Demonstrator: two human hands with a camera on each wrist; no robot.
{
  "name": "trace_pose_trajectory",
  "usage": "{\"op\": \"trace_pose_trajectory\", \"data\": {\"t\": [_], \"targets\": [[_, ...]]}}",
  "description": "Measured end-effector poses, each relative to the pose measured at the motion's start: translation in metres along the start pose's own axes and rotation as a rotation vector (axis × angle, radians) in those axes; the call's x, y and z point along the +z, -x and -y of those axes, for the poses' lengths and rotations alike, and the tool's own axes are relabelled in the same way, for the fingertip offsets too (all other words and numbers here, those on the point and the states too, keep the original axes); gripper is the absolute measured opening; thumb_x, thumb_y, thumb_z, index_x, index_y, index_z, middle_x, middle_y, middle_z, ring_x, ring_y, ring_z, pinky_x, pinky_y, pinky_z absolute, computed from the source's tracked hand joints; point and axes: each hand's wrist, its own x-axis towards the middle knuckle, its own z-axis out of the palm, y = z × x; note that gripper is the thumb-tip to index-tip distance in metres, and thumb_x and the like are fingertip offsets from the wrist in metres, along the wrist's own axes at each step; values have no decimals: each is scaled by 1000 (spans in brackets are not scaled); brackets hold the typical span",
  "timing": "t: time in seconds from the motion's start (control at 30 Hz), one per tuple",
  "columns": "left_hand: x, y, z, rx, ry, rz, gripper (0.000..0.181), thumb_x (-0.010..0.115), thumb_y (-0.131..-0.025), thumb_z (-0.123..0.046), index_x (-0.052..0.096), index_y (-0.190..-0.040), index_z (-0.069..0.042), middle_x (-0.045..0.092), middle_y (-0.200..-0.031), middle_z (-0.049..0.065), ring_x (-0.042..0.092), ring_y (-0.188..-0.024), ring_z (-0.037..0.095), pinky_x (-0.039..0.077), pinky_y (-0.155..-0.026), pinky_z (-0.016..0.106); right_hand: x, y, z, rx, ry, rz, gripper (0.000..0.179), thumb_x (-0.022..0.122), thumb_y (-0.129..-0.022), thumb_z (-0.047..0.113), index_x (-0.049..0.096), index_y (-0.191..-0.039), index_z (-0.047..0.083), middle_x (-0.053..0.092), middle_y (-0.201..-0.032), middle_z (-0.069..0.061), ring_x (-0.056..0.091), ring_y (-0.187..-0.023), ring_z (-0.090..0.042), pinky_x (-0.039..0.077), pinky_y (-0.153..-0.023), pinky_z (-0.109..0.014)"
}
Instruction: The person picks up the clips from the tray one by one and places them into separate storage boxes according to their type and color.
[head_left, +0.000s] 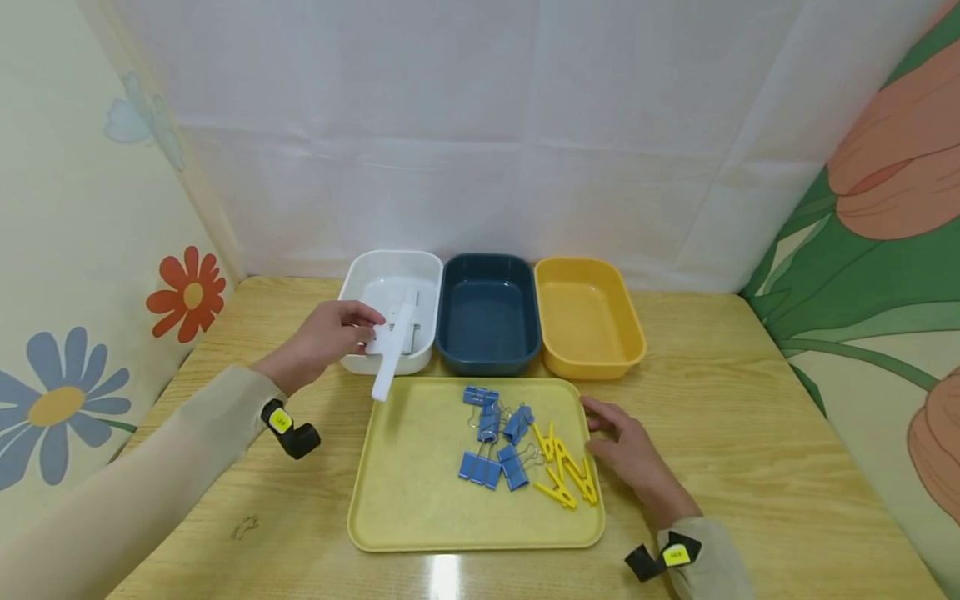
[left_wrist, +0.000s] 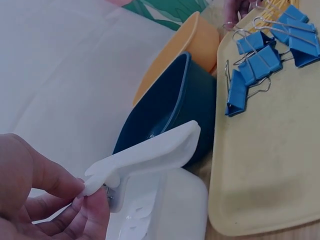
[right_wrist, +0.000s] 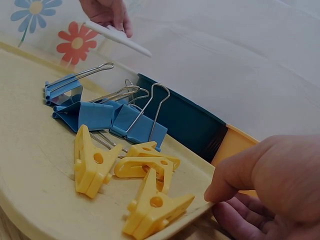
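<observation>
My left hand pinches a white plastic clip with a long flat jaw, thumb and fingertips on one end. It hangs over the front of the white bin, where other white pieces lie. On the yellow tray are several blue binder clips, wire handles out, and several yellow clothespins near the right rim. My right hand rests with its fingertips touching the tray's right rim; in the right wrist view its lower fingers sit loosely bent outside the rim.
A dark blue bin stands beside the white one, and an orange-yellow bin to its right. All three line up behind the tray on the wooden table. A white cloth hangs behind them, with painted flower panels at both sides.
</observation>
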Motion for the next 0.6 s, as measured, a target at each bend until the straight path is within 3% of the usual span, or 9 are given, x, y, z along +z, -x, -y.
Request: {"op": "trace_pose_trajectory", "data": {"t": [0.4, 0.6], "targets": [[-14, -17, 2, -12, -19, -49, 33, 44, -97, -4, 52, -127, 5, 51, -126, 20, 54, -102, 27, 53, -86, 31, 0, 0, 0, 8, 11, -3, 66, 61, -82, -2, 45, -144, 13, 52, -137, -9, 54, -116, -23, 40, -101, -37], [-19, -24, 5, -30, -35, -61, 33, 43, -98, -5, 51, -128, 5, 50, -127, 20, 54, -104, 29, 50, -94, 40, 0, 0, 0, 9, 8, -2, 66, 60, -82, -3, 45, -144, 13, 52, -137, -10, 54, -116, -23, 39, -102, -39]]}}
